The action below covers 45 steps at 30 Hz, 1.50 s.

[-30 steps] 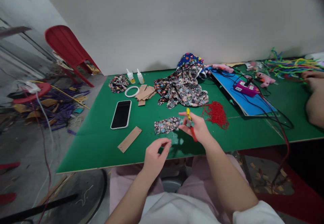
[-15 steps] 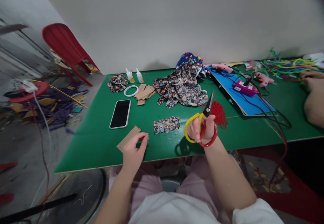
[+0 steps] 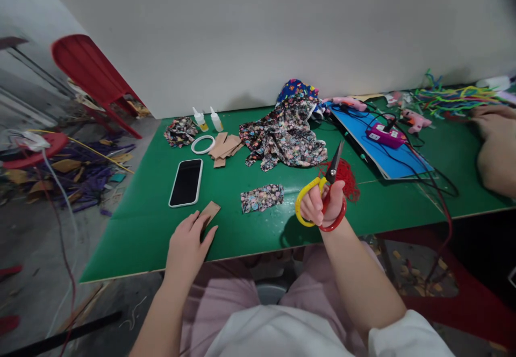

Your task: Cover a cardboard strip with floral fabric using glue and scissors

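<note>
My left hand [image 3: 186, 244] lies over the lower part of a brown cardboard strip [image 3: 211, 212], with thumb and fingers apart. My right hand [image 3: 322, 204] is closed round the yellow and red handles of a pair of scissors [image 3: 332, 172], whose blades point up and away. A small rectangle of floral fabric [image 3: 262, 198] lies flat between my hands. Red string [image 3: 347, 179] sits in a tangle just behind the scissors. Beyond my left hand is a phone [image 3: 186, 183] with a dark screen.
On the green table [image 3: 133, 233] stand glue bottles [image 3: 216, 120] near a white ring [image 3: 202, 144], cardboard pieces [image 3: 226, 148] and crumpled floral cloth [image 3: 290, 136]. A purple power strip [image 3: 386, 135] with cables rests on a blue folder [image 3: 403, 163]. Another person's arm [image 3: 497, 142] is at far right.
My left hand has moved left and down onto the cardboard strip, and its fingers have spread from a near pinch. The scissors remain in my right hand. The view has shifted slightly.
</note>
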Each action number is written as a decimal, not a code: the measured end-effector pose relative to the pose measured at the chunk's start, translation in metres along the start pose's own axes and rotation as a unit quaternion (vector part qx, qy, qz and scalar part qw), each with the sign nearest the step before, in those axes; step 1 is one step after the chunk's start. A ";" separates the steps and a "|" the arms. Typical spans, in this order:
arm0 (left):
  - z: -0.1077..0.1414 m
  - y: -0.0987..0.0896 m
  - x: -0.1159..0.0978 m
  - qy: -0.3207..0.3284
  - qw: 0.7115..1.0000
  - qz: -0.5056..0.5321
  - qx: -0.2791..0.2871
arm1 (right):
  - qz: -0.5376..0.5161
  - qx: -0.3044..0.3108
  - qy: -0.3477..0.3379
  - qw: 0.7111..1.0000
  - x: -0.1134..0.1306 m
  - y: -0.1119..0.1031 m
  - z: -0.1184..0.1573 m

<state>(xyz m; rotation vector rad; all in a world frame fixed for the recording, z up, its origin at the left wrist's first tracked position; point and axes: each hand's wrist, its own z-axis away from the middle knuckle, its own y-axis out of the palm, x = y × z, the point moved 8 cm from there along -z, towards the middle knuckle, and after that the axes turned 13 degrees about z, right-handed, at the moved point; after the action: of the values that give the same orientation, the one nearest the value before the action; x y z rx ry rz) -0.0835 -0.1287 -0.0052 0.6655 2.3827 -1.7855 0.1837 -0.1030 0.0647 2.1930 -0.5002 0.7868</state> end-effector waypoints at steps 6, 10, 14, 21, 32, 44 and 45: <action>-0.003 0.001 -0.004 -0.001 0.999 0.035 0.031 | 0.027 -0.021 0.010 0.999 -0.002 -0.003 0.000; -0.009 -0.001 -0.005 -0.013 0.997 0.062 0.048 | 0.052 -0.025 0.013 0.998 -0.003 -0.006 0.001; -0.016 0.001 -0.005 -0.010 0.994 0.064 0.085 | 0.072 -0.031 0.021 0.997 -0.007 -0.011 0.003; -0.019 -0.004 -0.040 0.046 0.981 0.133 0.131 | 0.102 -0.057 0.042 0.992 -0.011 -0.020 0.006; -0.021 0.029 -0.149 0.181 0.931 0.216 0.231 | 0.141 -0.046 0.031 0.988 -0.013 -0.021 0.008; -0.036 0.048 -0.157 0.186 0.947 0.210 0.158 | 0.143 -0.024 0.103 0.984 -0.023 -0.025 0.014; -0.038 0.047 -0.155 0.184 0.950 0.207 0.145 | 0.144 -0.038 0.110 0.983 -0.023 -0.028 0.015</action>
<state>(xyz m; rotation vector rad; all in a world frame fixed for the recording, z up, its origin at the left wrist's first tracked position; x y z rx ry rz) 0.0814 -0.1267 0.0148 1.5275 1.9612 -1.9571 0.1877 -0.0941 0.0268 1.9570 -0.7321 1.1291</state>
